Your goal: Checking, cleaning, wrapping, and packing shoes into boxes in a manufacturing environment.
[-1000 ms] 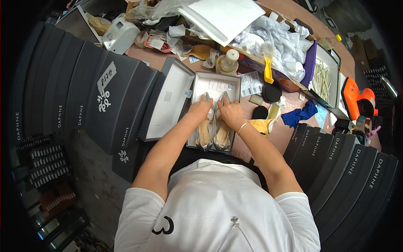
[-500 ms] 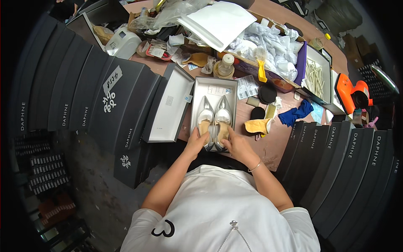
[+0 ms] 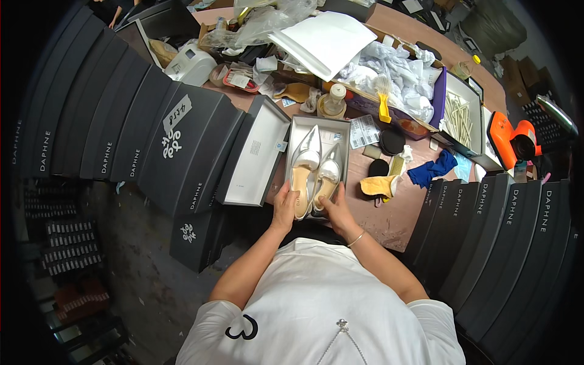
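Open grey shoebox [image 3: 296,131] on brown tabletop [image 3: 395,222], pair of silver pointed shoes [image 3: 315,170] lying inside, left hand [image 3: 285,207] and right hand [image 3: 336,210] each in closed grip on a heel end, dark lid [image 3: 255,155] just left, black boxes [image 3: 152,121] with white labels stacked left and right

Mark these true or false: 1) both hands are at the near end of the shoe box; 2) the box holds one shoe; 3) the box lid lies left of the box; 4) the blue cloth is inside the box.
1) True: the left hand and right hand grip the near end of the shoe box.
2) False: two silver shoes lie in it side by side.
3) True: the lid lies open-side up just left of the box.
4) False: the blue cloth lies on the table, right of the box.
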### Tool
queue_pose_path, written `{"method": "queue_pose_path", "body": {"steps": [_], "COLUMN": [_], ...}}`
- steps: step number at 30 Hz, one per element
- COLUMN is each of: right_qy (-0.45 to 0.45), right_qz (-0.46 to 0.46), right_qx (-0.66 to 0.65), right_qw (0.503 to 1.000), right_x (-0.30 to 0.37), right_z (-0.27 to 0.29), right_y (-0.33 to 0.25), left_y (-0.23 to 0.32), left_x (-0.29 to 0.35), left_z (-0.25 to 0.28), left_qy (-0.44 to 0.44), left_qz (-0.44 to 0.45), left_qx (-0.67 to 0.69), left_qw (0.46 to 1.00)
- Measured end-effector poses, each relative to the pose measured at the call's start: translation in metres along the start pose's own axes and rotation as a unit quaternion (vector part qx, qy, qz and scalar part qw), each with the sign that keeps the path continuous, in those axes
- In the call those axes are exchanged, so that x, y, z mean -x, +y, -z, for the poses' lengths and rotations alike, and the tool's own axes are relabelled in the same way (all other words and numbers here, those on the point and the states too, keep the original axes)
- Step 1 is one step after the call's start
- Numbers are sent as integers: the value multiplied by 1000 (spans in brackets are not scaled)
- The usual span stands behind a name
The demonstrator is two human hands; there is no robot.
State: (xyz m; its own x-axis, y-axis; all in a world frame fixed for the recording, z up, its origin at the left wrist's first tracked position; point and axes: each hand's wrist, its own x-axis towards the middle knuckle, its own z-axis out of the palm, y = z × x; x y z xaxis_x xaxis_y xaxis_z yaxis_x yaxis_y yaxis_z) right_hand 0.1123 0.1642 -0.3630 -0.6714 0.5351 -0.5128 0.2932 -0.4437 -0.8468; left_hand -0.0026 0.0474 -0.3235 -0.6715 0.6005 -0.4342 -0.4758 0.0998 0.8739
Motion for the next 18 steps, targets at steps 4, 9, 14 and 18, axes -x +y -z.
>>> {"method": "queue_pose_path", "body": {"steps": [4, 9, 14, 18], "right_qy": [-49, -50, -56, -39], "right_qz": [-81, 165, 265, 317], "right_qx": [-117, -82, -6, 5], "right_qw": [989, 982, 963, 948], "right_x": [27, 69, 93, 96], "right_z": [-1, 6, 7, 10], "right_y": [-53, -86, -109, -103], "left_y": [41, 68, 75, 75], "left_x": [24, 45, 57, 58], "left_z": [-6, -3, -25, -30], "left_qy": [-6, -25, -59, -64], "left_qz": [-91, -146, -215, -219], "left_qx": [2, 25, 16, 6], "left_qw": [996, 989, 975, 974]}}
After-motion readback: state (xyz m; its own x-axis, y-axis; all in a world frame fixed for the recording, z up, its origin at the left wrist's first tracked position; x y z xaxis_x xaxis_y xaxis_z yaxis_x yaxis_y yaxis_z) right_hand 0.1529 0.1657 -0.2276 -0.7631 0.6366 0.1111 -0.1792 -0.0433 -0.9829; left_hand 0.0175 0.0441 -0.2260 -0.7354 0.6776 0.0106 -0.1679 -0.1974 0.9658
